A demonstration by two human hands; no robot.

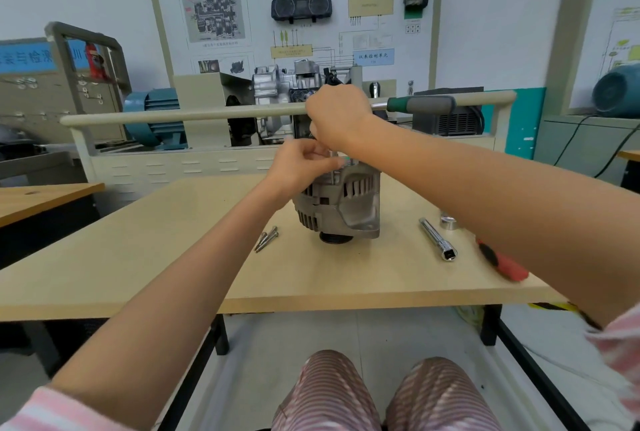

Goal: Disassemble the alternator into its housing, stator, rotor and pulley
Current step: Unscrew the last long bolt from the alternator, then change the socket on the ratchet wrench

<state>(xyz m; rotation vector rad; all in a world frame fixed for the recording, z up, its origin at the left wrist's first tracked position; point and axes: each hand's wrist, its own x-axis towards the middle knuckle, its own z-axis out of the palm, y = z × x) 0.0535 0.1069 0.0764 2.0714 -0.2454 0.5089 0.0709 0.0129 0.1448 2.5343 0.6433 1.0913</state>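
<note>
From the head camera we see our left hand (304,162) curled against the top of the alternator (341,203), which stands pulley-down on the bench (173,257). Just above it our right hand (337,117) grips the head of a ratchet (420,105), its green-grey handle jutting out to the right. Loose bolts (266,239) lie below the left hand; an extension bar (437,239) and red screwdriver (502,262) lie under our right forearm.

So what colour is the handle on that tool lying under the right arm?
Red and black screwdriver handle, in the head view.
</note>
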